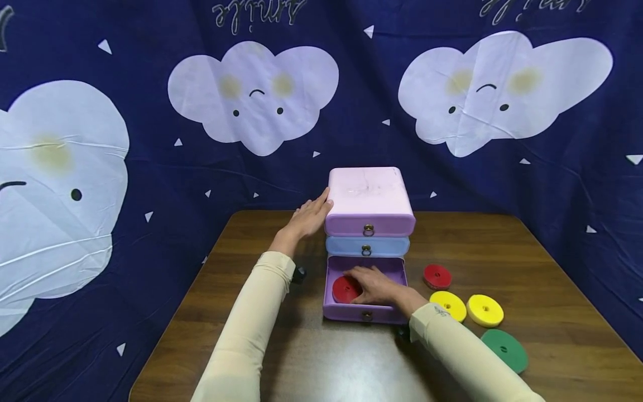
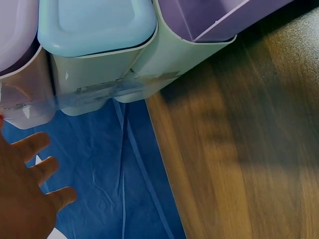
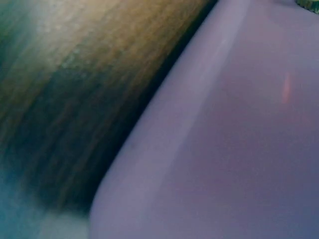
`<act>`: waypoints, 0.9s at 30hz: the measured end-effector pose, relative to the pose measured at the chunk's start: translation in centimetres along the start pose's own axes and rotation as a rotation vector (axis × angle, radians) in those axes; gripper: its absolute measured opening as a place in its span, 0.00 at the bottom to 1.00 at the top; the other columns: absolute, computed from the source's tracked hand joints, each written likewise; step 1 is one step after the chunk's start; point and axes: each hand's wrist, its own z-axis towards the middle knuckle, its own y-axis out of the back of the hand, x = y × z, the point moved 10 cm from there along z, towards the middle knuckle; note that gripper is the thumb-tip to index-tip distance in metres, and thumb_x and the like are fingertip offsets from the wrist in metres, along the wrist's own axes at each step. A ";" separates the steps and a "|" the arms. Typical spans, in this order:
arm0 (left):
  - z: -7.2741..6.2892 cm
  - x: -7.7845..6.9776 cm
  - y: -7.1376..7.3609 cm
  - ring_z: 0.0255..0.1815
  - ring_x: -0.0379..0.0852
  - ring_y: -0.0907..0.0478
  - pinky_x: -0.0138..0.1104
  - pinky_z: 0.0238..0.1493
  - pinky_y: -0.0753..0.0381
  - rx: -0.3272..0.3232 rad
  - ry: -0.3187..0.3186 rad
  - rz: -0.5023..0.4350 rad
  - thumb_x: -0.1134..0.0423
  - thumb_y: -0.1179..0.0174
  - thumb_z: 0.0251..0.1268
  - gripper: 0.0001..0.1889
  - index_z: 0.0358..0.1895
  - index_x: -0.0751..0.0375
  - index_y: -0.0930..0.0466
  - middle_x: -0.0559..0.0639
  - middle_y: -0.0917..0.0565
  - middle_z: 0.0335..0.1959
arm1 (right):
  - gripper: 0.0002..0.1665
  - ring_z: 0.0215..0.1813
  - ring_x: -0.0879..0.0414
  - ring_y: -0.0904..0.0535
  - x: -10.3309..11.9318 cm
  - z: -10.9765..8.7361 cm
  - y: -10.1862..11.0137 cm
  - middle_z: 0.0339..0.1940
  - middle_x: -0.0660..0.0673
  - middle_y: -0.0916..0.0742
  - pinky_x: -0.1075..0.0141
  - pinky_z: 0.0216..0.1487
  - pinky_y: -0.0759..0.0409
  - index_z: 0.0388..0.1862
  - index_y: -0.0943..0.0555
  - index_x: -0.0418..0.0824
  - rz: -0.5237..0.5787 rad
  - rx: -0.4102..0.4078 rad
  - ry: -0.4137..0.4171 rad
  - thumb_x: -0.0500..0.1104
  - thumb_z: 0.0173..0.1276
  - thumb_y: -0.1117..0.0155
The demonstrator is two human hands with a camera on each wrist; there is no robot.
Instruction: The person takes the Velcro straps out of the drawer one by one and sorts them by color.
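Observation:
A small drawer unit (image 1: 369, 192) with a pale pink top stands on the table. Its lilac top drawer (image 1: 346, 226) and blue middle drawer (image 1: 346, 246) are pushed in, and the purple bottom drawer (image 1: 341, 314) is pulled out. My left hand (image 1: 307, 218) rests against the unit's left side with fingers extended; in the left wrist view its fingers (image 2: 42, 169) are spread. Inside the bottom drawer, my right hand (image 1: 375, 286) grips a flat red roll (image 1: 345, 290), thumb and fingers around its right side. The right wrist view shows mostly the drawer front (image 3: 224, 139), blurred.
Right of the unit lie another red roll (image 1: 437, 277), two yellow rolls (image 1: 485, 310) and a green roll (image 1: 504, 350); my right sleeve (image 1: 462, 346) passes close by them. A dark blue cloth (image 1: 361, 84) with clouds hangs behind the wooden table (image 1: 216, 312).

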 end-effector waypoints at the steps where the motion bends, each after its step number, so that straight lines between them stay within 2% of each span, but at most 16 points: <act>1: 0.0 0.0 0.0 0.79 0.55 0.59 0.56 0.75 0.61 0.001 0.000 0.003 0.33 0.79 0.69 0.31 0.74 0.28 0.66 0.44 0.50 0.78 | 0.42 0.58 0.47 0.24 0.0 0.0 0.0 0.54 0.42 0.19 0.39 0.58 0.30 0.62 0.29 0.39 -0.001 -0.001 0.000 0.54 0.50 0.26; 8: 0.0 0.0 -0.1 0.79 0.55 0.60 0.57 0.74 0.61 0.012 0.005 0.010 0.33 0.79 0.70 0.30 0.74 0.27 0.67 0.44 0.50 0.78 | 0.42 0.58 0.48 0.24 0.0 -0.1 0.3 0.54 0.43 0.19 0.43 0.58 0.29 0.61 0.28 0.40 0.010 0.001 -0.016 0.56 0.49 0.26; 16: -0.1 -0.1 0.0 0.79 0.55 0.60 0.56 0.75 0.61 0.004 -0.001 0.005 0.33 0.79 0.70 0.30 0.74 0.28 0.67 0.44 0.50 0.77 | 0.44 0.59 0.50 0.25 0.0 -0.5 1.5 0.55 0.43 0.19 0.45 0.58 0.29 0.62 0.28 0.41 0.024 -0.049 -0.055 0.58 0.48 0.26; 27: 0.0 -0.1 0.1 0.79 0.55 0.59 0.55 0.75 0.61 0.001 0.006 0.019 0.33 0.79 0.70 0.31 0.74 0.29 0.66 0.45 0.50 0.77 | 0.47 0.64 0.49 0.27 -1.2 -2.0 3.7 0.62 0.42 0.22 0.48 0.64 0.32 0.65 0.29 0.42 0.101 -0.075 -0.160 0.59 0.48 0.26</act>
